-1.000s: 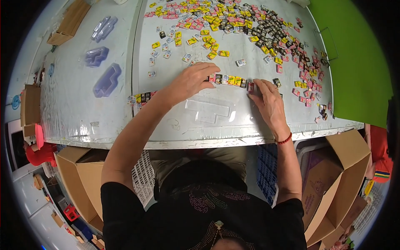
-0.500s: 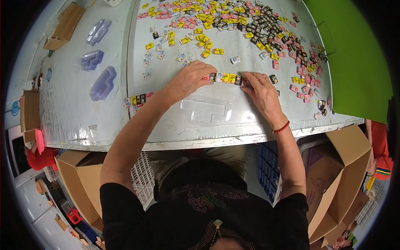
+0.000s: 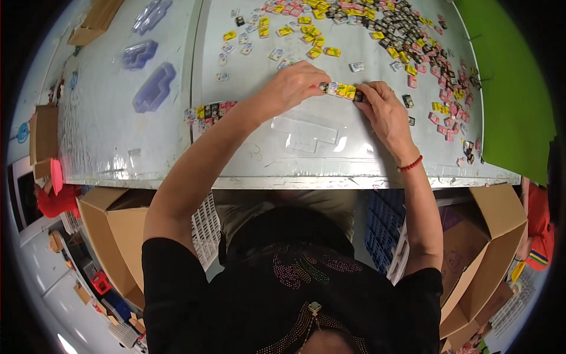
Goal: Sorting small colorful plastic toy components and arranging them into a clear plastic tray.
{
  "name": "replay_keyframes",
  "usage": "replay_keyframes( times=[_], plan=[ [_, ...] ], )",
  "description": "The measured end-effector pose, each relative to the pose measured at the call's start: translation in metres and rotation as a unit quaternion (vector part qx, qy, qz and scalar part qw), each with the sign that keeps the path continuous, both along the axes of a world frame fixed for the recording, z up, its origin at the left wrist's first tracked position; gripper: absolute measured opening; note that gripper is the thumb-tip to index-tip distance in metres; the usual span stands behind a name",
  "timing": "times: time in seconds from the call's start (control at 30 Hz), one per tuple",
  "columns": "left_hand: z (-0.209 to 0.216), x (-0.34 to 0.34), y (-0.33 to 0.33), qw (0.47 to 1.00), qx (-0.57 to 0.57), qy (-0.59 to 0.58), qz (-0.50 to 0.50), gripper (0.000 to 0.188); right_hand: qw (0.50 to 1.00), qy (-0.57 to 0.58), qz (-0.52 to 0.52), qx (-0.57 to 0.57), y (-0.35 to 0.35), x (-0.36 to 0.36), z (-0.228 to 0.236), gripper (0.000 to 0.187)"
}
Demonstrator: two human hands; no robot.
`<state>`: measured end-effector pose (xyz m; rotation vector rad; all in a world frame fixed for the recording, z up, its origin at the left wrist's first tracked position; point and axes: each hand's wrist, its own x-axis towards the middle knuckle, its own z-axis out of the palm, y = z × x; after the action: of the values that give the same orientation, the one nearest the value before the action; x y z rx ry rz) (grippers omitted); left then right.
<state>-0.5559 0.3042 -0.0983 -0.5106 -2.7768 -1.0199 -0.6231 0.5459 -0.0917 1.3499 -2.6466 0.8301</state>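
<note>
A short row of small wrapped packets (image 3: 342, 89), mostly yellow with black and white ones, is pressed end to end between my two hands. My left hand (image 3: 295, 87) closes on its left end, thumb and fingers together. At the right end my right hand (image 3: 382, 109), below which a red bead bracelet circles the wrist, pinches a dark packet. Nearer to me on the table lies a clear stepped plastic tray (image 3: 303, 134). Beside my left forearm sits a block of packets in rows (image 3: 207, 112), partly hidden by the arm.
Loose pink, yellow, black and white packets (image 3: 401, 35) spread over the far and right table. Blue-tinted clear trays (image 3: 154, 87) stand at the left. Open cardboard boxes (image 3: 127, 236) flank me below the table edge. A green panel (image 3: 507, 88) borders the right side.
The view has shifted, so the table sits higher in the picture. Both hands still grip the row's ends, and its visible stretch between them looks shorter.
</note>
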Motion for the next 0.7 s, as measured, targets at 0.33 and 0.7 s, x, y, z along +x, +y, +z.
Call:
replay_keyframes(
  times=[0.33,0.7],
  plan=[
    [0.036,0.073,-0.01,0.998,-0.014,0.049,-0.023,0.024,0.999,-0.034,0.027,0.011,-0.01,0.059,0.034,0.032],
    [0.016,0.098,-0.016,0.999,-0.028,0.027,0.009,0.025,0.999,-0.036,-0.009,-0.03,-0.022,0.087,0.005,0.037]
  ],
)
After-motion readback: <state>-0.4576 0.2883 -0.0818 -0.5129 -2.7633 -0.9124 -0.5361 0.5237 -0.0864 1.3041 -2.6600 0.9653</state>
